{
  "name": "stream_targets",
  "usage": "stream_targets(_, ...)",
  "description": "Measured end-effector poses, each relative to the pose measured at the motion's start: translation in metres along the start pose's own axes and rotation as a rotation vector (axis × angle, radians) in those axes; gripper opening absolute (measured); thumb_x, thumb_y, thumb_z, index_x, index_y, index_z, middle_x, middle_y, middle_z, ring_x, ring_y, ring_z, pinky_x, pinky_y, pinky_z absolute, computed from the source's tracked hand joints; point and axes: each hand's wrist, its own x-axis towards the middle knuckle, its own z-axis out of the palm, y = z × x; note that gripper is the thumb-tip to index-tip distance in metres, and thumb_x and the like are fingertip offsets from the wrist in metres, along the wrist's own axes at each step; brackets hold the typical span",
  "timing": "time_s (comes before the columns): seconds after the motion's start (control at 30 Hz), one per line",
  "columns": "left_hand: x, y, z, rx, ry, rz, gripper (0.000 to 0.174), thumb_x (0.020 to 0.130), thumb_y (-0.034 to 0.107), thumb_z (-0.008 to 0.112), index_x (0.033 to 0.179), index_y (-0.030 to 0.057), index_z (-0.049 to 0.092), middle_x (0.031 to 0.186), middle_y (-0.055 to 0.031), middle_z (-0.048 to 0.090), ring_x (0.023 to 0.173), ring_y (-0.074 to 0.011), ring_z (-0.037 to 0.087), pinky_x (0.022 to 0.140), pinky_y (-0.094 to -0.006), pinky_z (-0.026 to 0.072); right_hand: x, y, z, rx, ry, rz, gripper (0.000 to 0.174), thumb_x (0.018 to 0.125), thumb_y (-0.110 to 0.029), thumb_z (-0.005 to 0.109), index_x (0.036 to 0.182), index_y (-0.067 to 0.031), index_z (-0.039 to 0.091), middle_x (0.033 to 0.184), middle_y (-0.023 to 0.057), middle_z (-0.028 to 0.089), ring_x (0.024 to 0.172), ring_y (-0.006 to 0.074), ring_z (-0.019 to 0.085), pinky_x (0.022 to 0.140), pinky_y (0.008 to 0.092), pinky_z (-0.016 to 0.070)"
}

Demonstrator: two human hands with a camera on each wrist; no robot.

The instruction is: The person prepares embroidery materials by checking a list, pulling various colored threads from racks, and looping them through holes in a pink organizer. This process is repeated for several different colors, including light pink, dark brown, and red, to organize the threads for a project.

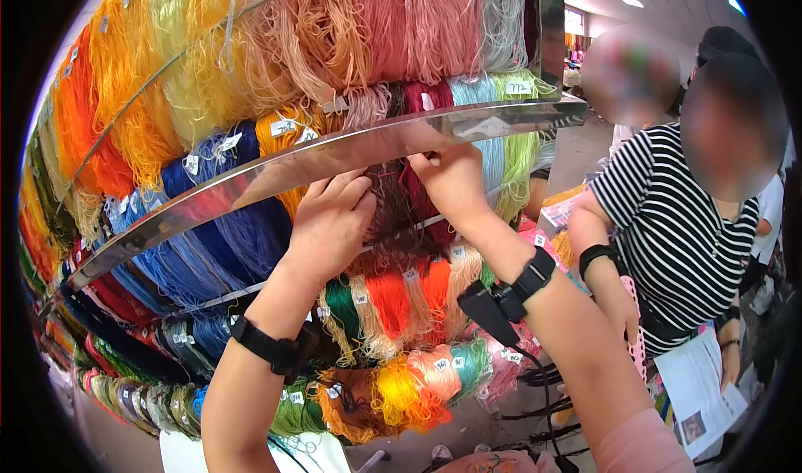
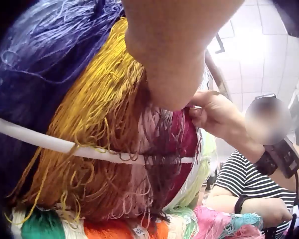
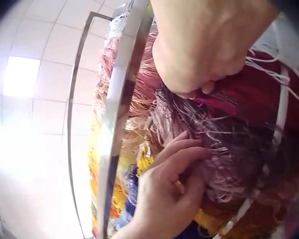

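Thread skeins hang in rows on a rack. Bent fingers of my left hand (image 1: 330,227) (image 3: 162,194) hold the mauve threads (image 3: 222,174), with the thumb below the index finger in the right wrist view. Dark brown threads (image 1: 387,202) (image 2: 162,172) lie between the two hands. My right hand (image 1: 455,185) (image 2: 217,114) (image 3: 204,55) has its fingers curled at the top of the crimson threads (image 3: 239,94) (image 2: 181,144); their tips are partly hidden. In the left wrist view the left fingertips are out of sight behind the hand.
A shiny metal bar (image 1: 251,177) (image 3: 120,99) crosses in front of the skeins, close above both hands. A white rod (image 2: 99,153) runs across the threads lower down. At the right stands a person in a striped top (image 1: 677,222), beside a printed sheet (image 1: 693,389).
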Motion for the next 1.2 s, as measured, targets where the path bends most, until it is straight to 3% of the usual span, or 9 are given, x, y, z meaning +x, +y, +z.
stream_targets(0.2,0.001,0.006,-0.006,-0.184,0.138,0.038,0.022,0.06,-0.001,0.054,0.081,0.0009,0.057,0.093,-0.0097,0.055,0.1,-0.0277,0.05,0.084,-0.0377,0.0399,-0.015,-0.001,-0.026,0.868,-0.13,0.382,0.01,0.078,-0.012,0.057,0.08,-0.0026,0.059,0.073,0.0082,0.062,0.058,0.013,0.059,0.047,0.0216,0.0424)
stream_targets(0.33,0.012,0.026,-0.021,-0.56,0.139,-0.281,0.018,0.068,0.0,0.052,0.084,0.0017,0.06,0.092,-0.0097,0.058,0.081,-0.0222,0.057,0.072,-0.0319,0.045,-0.016,-0.003,-0.043,1.189,-0.192,0.55,0.006,0.08,-0.01,0.056,0.081,-0.0046,0.059,0.071,0.0058,0.061,0.059,0.0113,0.058,0.051,0.0197,0.0442)
stream_targets(0.53,0.047,0.036,-0.011,-1.695,0.0,-0.87,0.027,0.083,0.009,0.047,0.105,-0.0053,0.051,0.094,-0.0072,0.058,0.056,-0.007,0.045,0.049,-0.0193,0.0361,-0.036,-0.007,-0.049,0.913,-0.207,0.36,0.007,0.079,-0.008,0.056,0.079,-0.002,0.059,0.069,0.0039,0.06,0.056,0.0086,0.054,0.051,0.02,0.0428)
stream_targets(0.67,0.049,0.033,0.0,-2.097,0.099,-0.939,0.023,0.085,0.01,0.044,0.101,-0.0053,0.051,0.077,-0.0031,0.054,0.047,-0.0047,0.036,0.043,-0.0171,0.0271,-0.061,-0.019,-0.041,0.418,-0.244,0.036,0.008,0.073,-0.005,0.057,0.078,0.0009,0.06,0.059,0.0042,0.055,0.055,0.0071,0.051,0.052,0.0245,0.0413)
stream_targets(0.77,0.023,0.039,-0.023,-1.59,-0.088,-0.926,0.017,0.085,0.013,0.047,0.083,-0.0005,0.057,0.056,0.0011,0.045,0.044,-0.0058,0.037,0.041,-0.02,0.0275,-0.071,-0.01,-0.04,0.525,-0.472,0.188,0.011,0.079,-0.002,0.055,0.087,0.0019,0.06,0.072,0.0018,0.059,0.065,0.0073,0.055,0.059,0.0206,0.045)
stream_targets(0.87,-0.038,0.035,-0.064,-1.008,-0.285,-0.567,0.022,0.085,0.013,0.048,0.071,-0.0007,0.058,0.048,-0.0006,0.041,0.044,-0.0086,0.04,0.042,-0.0238,0.0325,-0.076,-0.004,-0.038,0.783,-0.301,0.363,0.012,0.079,-0.005,0.056,0.087,0.0021,0.06,0.071,0.0032,0.06,0.061,0.0077,0.056,0.053,0.0209,0.044)
stream_targets(0.93,-0.093,0.028,-0.106,-1.038,-0.412,-0.545,0.026,0.084,0.016,0.053,0.067,-0.002,0.059,0.045,0.0005,0.043,0.037,-0.0055,0.038,0.036,-0.0221,0.0291,-0.071,0.0,-0.045,0.723,-0.327,0.4,0.014,0.08,-0.005,0.055,0.091,0.002,0.059,0.075,0.0032,0.06,0.062,0.0081,0.057,0.051,0.0199,0.0441)
stream_targets(1.07,-0.264,-0.043,-0.222,-0.883,-0.695,-1.119,0.023,0.08,0.011,0.053,0.06,-0.0003,0.059,0.041,0.002,0.04,0.036,-0.0065,0.036,0.035,-0.0221,0.0266,-0.06,0.005,-0.029,0.823,-0.251,0.341,0.012,0.08,-0.004,0.054,0.088,0.0015,0.06,0.073,0.0044,0.06,0.061,0.0085,0.058,0.048,0.0198,0.0437)
stream_targets(1.2,-0.384,-0.054,-0.333,-0.526,-0.376,-1.741,0.019,0.081,0.012,0.051,0.068,0.0014,0.059,0.042,0.0035,0.037,0.036,-0.0048,0.033,0.034,-0.0206,0.0239,-0.04,-0.005,-0.007,0.828,-0.163,0.344,0.011,0.079,-0.004,0.054,0.086,0.0021,0.06,0.07,0.005,0.06,0.057,0.0097,0.058,0.046,0.0209,0.0437)
